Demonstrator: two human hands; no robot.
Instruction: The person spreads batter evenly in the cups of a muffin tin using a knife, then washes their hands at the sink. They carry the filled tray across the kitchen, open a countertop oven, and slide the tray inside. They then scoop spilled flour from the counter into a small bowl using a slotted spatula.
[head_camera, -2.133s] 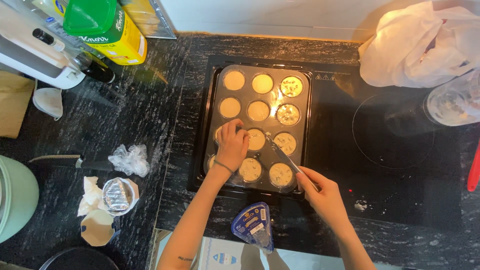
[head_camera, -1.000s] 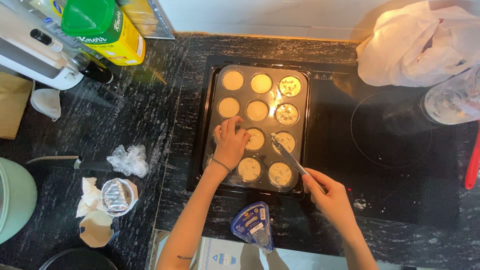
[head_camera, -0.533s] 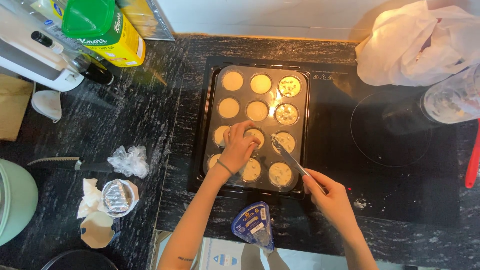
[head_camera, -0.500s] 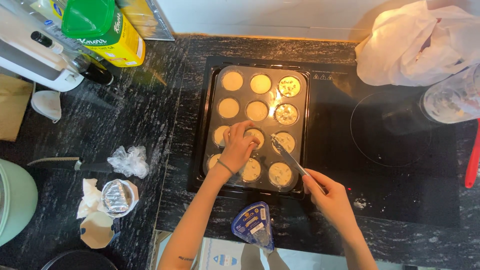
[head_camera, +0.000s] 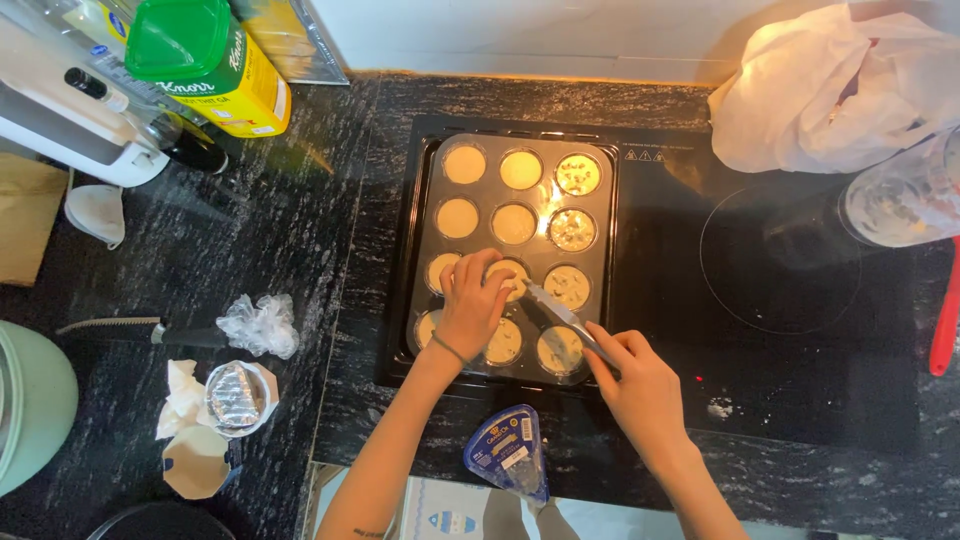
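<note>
Pinching fingers of the left hand (head_camera: 472, 308) over a batter-filled muffin tray (head_camera: 515, 255) cup; right hand (head_camera: 640, 385) gripping a knife (head_camera: 565, 318).

Hands (head_camera: 475, 305) over muffin tray (head_camera: 430, 200) (knife (head_camera: 565, 320) in right)

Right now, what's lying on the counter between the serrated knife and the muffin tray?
In the head view, a crumpled clear plastic wrap lies between the knife and the muffin tray; the rest is bare dark counter.
</note>
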